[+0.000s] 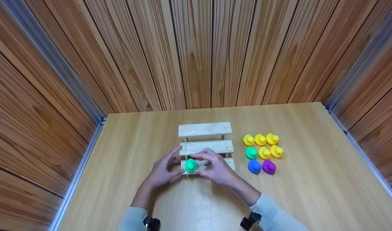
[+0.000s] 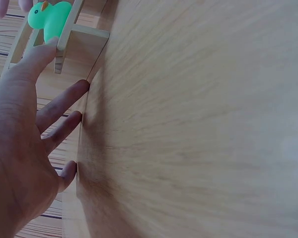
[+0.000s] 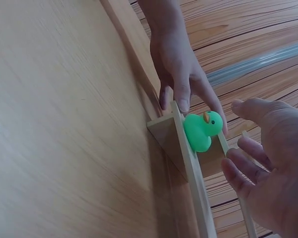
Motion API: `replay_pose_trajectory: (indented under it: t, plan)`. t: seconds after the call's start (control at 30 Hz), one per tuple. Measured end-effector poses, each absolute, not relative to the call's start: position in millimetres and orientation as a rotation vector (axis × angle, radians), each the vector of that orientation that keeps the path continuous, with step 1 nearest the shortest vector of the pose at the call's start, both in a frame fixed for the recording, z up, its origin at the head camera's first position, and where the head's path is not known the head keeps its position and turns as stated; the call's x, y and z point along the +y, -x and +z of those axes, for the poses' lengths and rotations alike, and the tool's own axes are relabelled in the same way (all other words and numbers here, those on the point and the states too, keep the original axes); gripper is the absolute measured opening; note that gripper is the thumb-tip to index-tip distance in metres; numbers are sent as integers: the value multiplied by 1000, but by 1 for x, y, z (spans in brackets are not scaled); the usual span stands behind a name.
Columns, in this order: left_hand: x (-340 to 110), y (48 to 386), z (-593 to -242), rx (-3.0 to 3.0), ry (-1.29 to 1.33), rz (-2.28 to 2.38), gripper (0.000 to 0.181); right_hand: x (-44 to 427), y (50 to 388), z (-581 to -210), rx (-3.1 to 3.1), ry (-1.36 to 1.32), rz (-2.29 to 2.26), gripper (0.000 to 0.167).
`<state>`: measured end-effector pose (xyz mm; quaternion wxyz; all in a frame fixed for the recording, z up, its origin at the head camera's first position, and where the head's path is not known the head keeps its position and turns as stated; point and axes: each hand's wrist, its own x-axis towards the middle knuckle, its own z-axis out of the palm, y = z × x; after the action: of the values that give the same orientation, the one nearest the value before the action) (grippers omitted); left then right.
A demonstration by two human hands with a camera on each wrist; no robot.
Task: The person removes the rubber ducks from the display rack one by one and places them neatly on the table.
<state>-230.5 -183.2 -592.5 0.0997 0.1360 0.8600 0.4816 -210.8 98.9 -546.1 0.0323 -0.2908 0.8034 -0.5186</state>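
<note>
A green rubber duck [image 1: 191, 166] sits upright at the left end of the lowest board of a three-step wooden stand [image 1: 206, 147]. My left hand [image 1: 162, 170] is at the stand's left side, its thumb touching the end of the lowest board beside the duck. Its index finger reaches the middle board's end, and the other fingers spread low near the tabletop in the left wrist view. My right hand [image 1: 219, 169] hovers just right of the duck, fingers loosely bent. In the right wrist view a gap shows between that hand and the duck [image 3: 202, 133].
Right of the stand, more rubber ducks stand in rows: several yellow ones [image 1: 260, 139], a green one [image 1: 251, 153], a blue one [image 1: 254, 166] and a purple one [image 1: 269, 167]. Wood-plank walls [image 1: 196, 57] enclose the back and sides of the table [image 1: 125, 141].
</note>
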Motion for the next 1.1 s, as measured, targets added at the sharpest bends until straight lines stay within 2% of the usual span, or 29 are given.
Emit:
replay_pose_trajectory:
  t: [0.3, 1.1]
  plan:
    - [-183, 230, -593, 2539, -411, 1436, 88, 91, 213, -555, 2456, 846, -1548, 50]
    - [-182, 232, -593, 2565, -432, 1404, 87, 77, 209, -567, 2579, 730, -1541, 32]
